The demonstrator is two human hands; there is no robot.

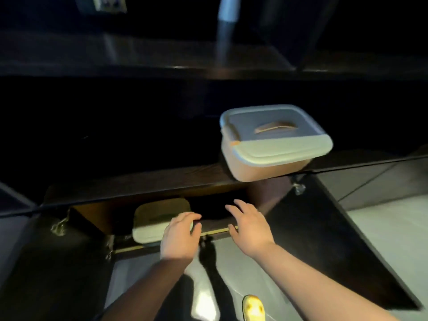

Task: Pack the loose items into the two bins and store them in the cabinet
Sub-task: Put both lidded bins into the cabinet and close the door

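A lidded bin (155,225) with a pale lid sits inside the open low cabinet (97,218), at its front left. My left hand (181,235) rests on the bin's right front corner, fingers curved over the lid edge. My right hand (249,225) hovers open just right of it at the cabinet's front edge, holding nothing. A second lidded bin (273,142), pale with a handle on its lid, stands on the dark counter (139,177) above, overhanging the front edge at the right.
Both cabinet doors (335,239) swing open to either side, with metal hinges (298,187) showing. Pale tiled floor (382,228) lies below. A yellow slipper (253,308) shows at the bottom. The back of the counter is dark and blurred.
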